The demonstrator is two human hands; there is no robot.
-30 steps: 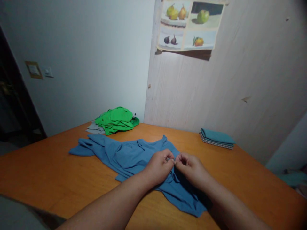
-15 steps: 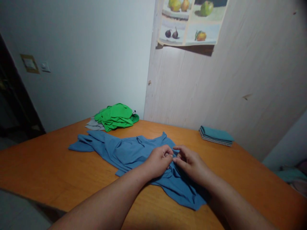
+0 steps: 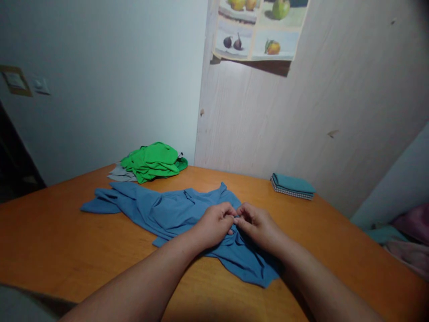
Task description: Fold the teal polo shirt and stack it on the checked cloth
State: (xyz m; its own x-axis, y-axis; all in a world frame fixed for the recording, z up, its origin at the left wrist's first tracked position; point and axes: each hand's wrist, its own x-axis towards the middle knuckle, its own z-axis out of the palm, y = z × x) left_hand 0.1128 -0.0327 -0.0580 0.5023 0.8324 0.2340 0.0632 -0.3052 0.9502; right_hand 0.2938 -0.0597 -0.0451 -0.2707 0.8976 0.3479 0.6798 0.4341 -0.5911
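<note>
A rumpled blue shirt lies spread across the wooden table in front of me, one end stretching to the left and the other toward the near right. My left hand is closed on the fabric near the shirt's right half, thumb and fingers pinched together. Right beside it, my right hand pinches the same bunched part, its fingertips almost meeting those of the left. The exact bit of cloth between the fingertips is hard to make out.
A heap of bright green clothing with a grey garment under it sits at the table's back left. Folded teal and checked cloths are stacked at the back right. Walls rise behind the table, with a fruit poster hanging there.
My right thumb and fingers have closed in on the cloth, nearer to the left hand. The whole view has shifted slightly, moving everything a little left.
</note>
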